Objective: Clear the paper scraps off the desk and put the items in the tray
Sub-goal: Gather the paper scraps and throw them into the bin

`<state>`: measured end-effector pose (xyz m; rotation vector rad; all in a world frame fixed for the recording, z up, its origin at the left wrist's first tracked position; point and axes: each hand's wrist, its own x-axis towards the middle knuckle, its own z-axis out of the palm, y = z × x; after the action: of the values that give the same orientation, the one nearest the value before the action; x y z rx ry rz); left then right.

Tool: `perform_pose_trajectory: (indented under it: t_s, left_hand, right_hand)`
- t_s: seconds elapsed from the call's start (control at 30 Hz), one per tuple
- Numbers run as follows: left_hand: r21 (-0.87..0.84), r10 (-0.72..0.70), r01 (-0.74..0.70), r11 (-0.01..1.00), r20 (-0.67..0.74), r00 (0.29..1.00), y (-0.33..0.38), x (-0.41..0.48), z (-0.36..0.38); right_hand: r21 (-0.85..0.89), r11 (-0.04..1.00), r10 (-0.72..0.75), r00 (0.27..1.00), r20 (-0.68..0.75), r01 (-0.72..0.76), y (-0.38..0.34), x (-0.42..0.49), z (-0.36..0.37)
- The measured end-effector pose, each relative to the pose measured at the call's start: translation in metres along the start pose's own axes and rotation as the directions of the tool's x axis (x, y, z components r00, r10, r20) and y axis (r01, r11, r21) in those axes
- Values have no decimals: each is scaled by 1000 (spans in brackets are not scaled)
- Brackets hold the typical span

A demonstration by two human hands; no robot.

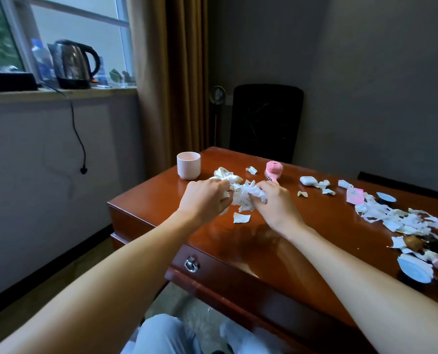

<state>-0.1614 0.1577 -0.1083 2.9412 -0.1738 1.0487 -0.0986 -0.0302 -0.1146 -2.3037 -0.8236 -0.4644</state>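
A bunch of white paper scraps (243, 196) is gathered between my hands above the brown desk (302, 226). My left hand (206, 198) grips its left side with curled fingers, and my right hand (273, 200) grips its right side. One loose scrap (241, 217) lies on the desk just below them. More crumpled paper (227, 175) sits behind my left hand. A long heap of scraps (401, 219) spreads over the right part of the desk. No tray is in view.
A pink ribbed cup (188, 165) stands at the desk's far left corner. A pink hairbrush (273, 171), a white earbud case (306, 180), a pink card (354, 195) and dark lidded containers (386, 198) lie further right. A black chair (265, 122) stands behind the desk.
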Motion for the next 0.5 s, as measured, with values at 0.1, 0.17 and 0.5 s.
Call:
perform_pose_trajectory:
  t_s: [0.1, 0.17, 0.5]
  left_hand:
    - [25, -35, 35, 999, -18, 999, -21, -17, -10]
    - [51, -67, 68, 996, -12, 998, -35, -30, -18]
    - [163, -220, 212, 964, 35, 975, -111, -87, -54]
  right_hand:
    - [29, 999, -43, 999, 18, 42, -21, 3, 15]
    - [41, 997, -70, 997, 40, 69, -35, 5, 27]
    - [62, 985, -166, 976, 142, 159, -112, 20, 92]
